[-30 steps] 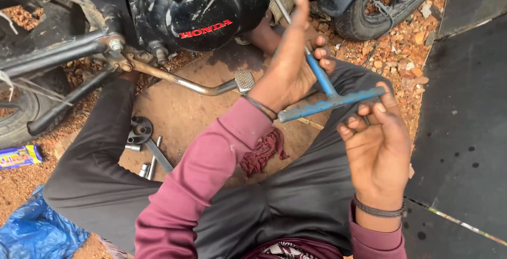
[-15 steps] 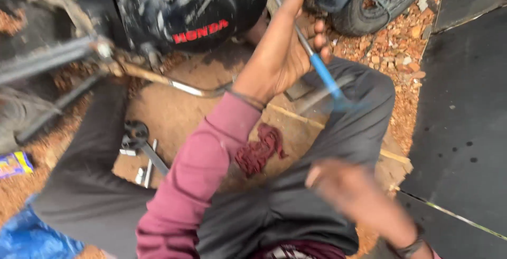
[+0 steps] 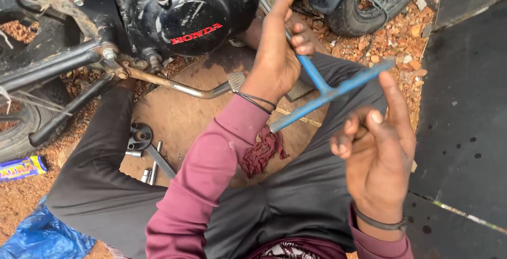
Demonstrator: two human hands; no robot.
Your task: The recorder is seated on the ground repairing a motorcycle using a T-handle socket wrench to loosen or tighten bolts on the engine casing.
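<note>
My left hand [image 3: 274, 53] is closed around the shaft of a blue T-handle wrench [image 3: 327, 92], whose far end points into the side of a black motorcycle engine [image 3: 195, 16]. My right hand [image 3: 377, 153] hovers below the crossbar's right end with its fingers loosely curled. Only its raised index fingertip touches the bar. I sit on the ground with my legs in dark grey trousers spread towards the bike.
A metal foot lever [image 3: 179, 87] juts from the engine towards my left wrist. Loose metal tools [image 3: 142, 140] and a red rag [image 3: 261, 151] lie between my legs. A tyre [image 3: 364, 16] is at top right, a black sheet [image 3: 465, 106] at right, and a blue bag [image 3: 42, 238] at bottom left.
My right hand let go of the crossbar, dropped away, and has come back up with one fingertip on the bar's end. The left hand kept its grip on the shaft.
</note>
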